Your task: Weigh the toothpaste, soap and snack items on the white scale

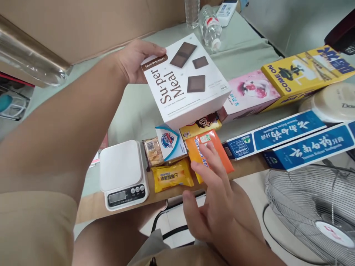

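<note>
My left hand (138, 61) grips the upper left corner of a white meal box (177, 83) with chocolate squares printed on it; the thumb lies on its top face. The box is tilted above the table, and its underside is hidden. My right hand (212, 192) is empty, fingers apart, in front of an orange packet (206, 153). Around that packet are a yellow soap packet (172, 175), a white and blue soap box (171, 143), a small yellow box (203, 125) and a clear snack packet (153, 152). Left of these sits a white kitchen scale (122, 166).
To the right lie two blue toothpaste boxes (310, 147), a pink box (249, 94), a yellow box (305, 70) and a cream-coloured container (330, 101). Plastic bottles (210, 27) are at the back. A fan (316, 207) stands beside the table's front edge at lower right.
</note>
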Demonstrator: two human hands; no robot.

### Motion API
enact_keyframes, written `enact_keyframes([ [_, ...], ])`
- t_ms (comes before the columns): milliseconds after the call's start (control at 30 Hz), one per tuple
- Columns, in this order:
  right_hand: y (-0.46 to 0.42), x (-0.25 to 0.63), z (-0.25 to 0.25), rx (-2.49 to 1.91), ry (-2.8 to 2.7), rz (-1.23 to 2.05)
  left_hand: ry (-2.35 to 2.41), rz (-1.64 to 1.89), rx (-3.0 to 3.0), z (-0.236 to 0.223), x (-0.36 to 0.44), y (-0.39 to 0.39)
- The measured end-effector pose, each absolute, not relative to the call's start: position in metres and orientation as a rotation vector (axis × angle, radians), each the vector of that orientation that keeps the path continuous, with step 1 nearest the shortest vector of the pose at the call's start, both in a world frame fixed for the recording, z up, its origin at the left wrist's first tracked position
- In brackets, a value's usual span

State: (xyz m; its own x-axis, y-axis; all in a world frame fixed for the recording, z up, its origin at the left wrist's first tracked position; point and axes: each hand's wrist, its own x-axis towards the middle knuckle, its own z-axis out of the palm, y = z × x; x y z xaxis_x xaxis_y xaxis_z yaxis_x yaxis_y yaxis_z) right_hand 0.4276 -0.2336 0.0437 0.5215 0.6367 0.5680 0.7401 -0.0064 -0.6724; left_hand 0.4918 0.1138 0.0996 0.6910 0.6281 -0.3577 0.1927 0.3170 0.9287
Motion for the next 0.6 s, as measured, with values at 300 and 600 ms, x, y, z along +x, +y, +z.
enact_keyframes([
  [300,-0.219,0.406,0.04,-2.115,-1.122,-0.074,0.607,0.15,1.365,0.093,0.491,0.133],
  [600,-0.199,0.404,0.05,-2.419,-1.238,-0.017,0.606,0.141,1.364,0.093,0.491,0.133],
])
